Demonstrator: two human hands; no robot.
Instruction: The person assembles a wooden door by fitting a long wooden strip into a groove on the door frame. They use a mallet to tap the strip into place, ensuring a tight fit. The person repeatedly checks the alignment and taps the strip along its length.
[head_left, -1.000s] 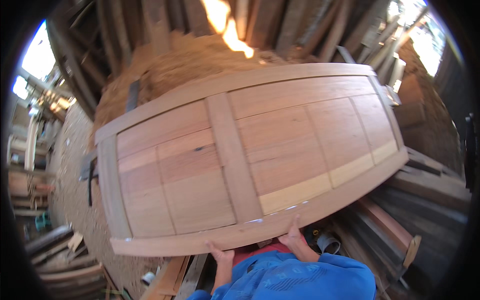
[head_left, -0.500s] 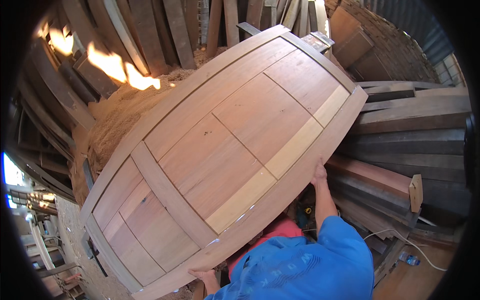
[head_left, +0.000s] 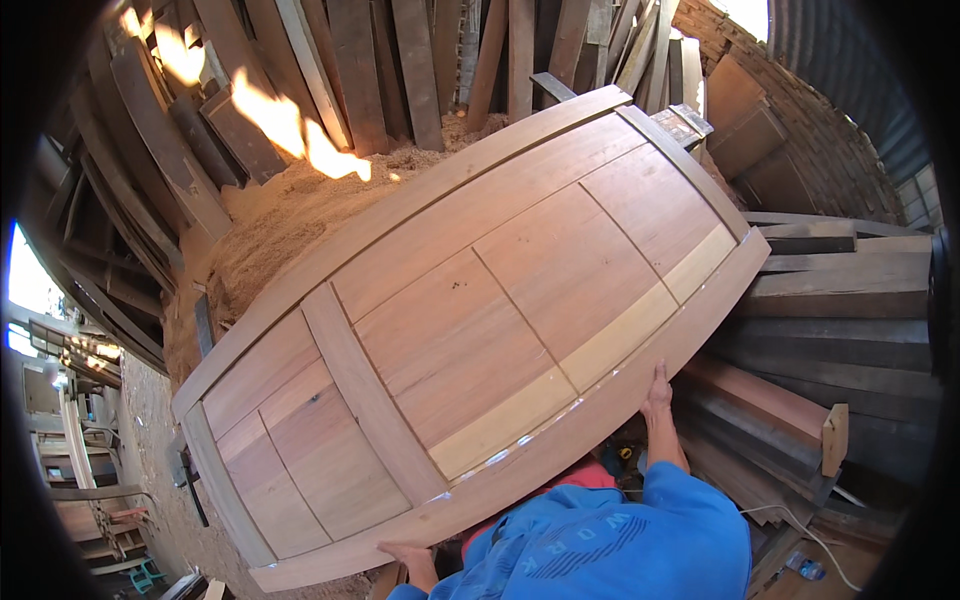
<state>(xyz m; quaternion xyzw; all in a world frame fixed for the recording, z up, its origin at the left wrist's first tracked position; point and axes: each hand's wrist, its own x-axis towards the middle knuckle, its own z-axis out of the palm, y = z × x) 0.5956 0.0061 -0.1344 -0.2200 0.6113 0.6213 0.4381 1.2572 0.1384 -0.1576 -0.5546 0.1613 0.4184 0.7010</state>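
The big brown wooden door with flat panels has swung round since a moment ago, so its far end now points up to the right. The left hand grips its near bottom edge, and the right hand presses flat higher along that edge. Left of the door lies a sawdust heap; stacked dark planks crowd its right end, so open room is on the left.

this is a woodworking shop or timber shed. rough planks lean in rows against the back wall, a big heap of sawdust lies below them, and more boards are stacked flat at the right beside a bare brick wall. an unfinished panelled wooden door fills the middle, and daylight breaks through gaps between the planks.
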